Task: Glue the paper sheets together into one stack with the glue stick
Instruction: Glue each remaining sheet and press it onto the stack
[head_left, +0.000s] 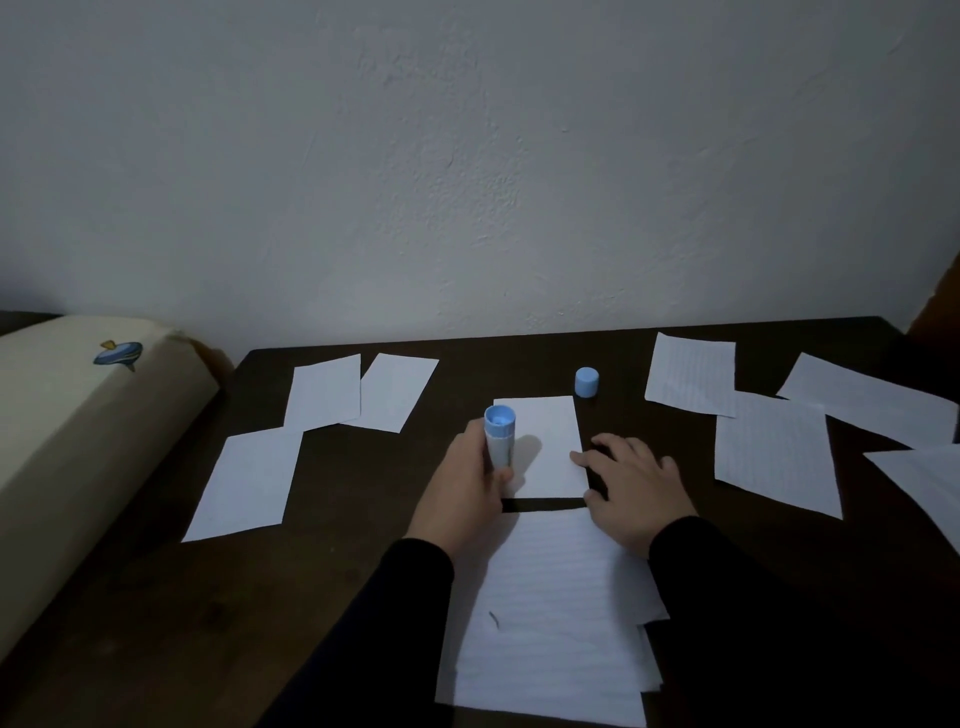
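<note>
Blue-capped glue stick (498, 436) stands gripped in our left hand (462, 483), uncapped; our right hand (631, 483) lies spread, pressing a small sheet (545, 441) mid-desk (156, 597). Light, floppy paper: we judge edges need pinning.

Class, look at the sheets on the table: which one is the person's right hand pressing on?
The small sheet at the centre, between both hands; the right hand touches its right edge.

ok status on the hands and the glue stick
Left hand grips glue stick, uncapped. Right hand flat on small sheet's edge. Cap behind, clear.
</note>
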